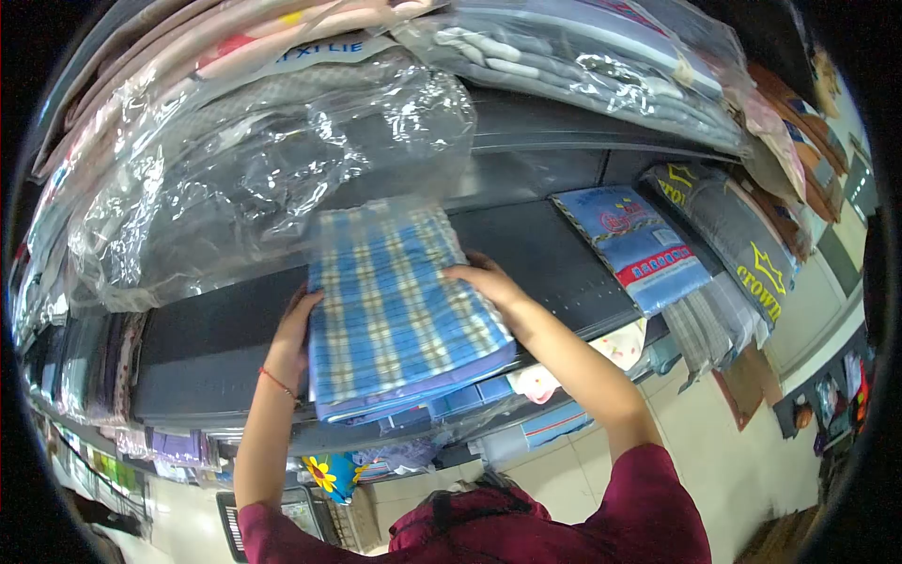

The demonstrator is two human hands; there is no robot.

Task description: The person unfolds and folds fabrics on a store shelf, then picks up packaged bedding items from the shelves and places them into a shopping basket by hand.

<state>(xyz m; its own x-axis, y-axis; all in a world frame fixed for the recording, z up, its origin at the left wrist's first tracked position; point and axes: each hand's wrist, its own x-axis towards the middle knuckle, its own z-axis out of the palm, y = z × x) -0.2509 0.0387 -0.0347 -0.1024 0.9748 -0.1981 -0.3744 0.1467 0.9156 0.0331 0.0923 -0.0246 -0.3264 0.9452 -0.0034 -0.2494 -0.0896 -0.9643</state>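
A stack of folded cloths (399, 301) with a blue, white and tan plaid piece on top lies at the middle of the view, over the dark shelf. Purple and blue folded layers show along its near edge. My left hand (299, 324) grips its left side, the fingers partly hidden behind the edge. On the opposite side my right hand (487, 280) holds the stack, thumb on top and fingers out of sight. The far end of the stack reaches under a clear plastic bag, and I cannot tell whether the stack touches the shelf.
Bulky plastic-wrapped bedding (272, 179) hangs over the upper shelf edge. On the dark shelf (211, 348), a blue packaged textile (629, 240) and a grey "crown" package (733, 235) lie to the right. Below are a basket (272, 512) and the tiled floor (601, 479).
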